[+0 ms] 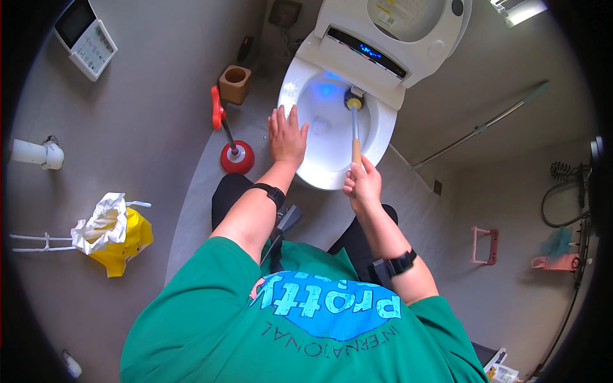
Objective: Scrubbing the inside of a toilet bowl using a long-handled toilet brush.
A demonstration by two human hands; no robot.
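A white toilet bowl [306, 167] stands before me with its seat and lid [330, 14] raised. My right hand [364, 184] grips the tan handle of a toilet brush [355, 124]. The brush's dark head, with a yellow collar, is inside the bowl at its back right, near a small white nozzle [357, 91]. My left hand [287, 136] lies palm down at the bowl's left rim, fingers extended and holding nothing. Blue light shines on the bowl's inner back wall below a lit display panel [368, 50].
Left of the bowl stand a red plunger [237, 158] and a brown square holder [235, 84]. A remote control [86, 40], a white pipe [38, 153] and a yellow bag [127, 237] are along the left wall. At right, a metal pole [479, 129] leans against the wall.
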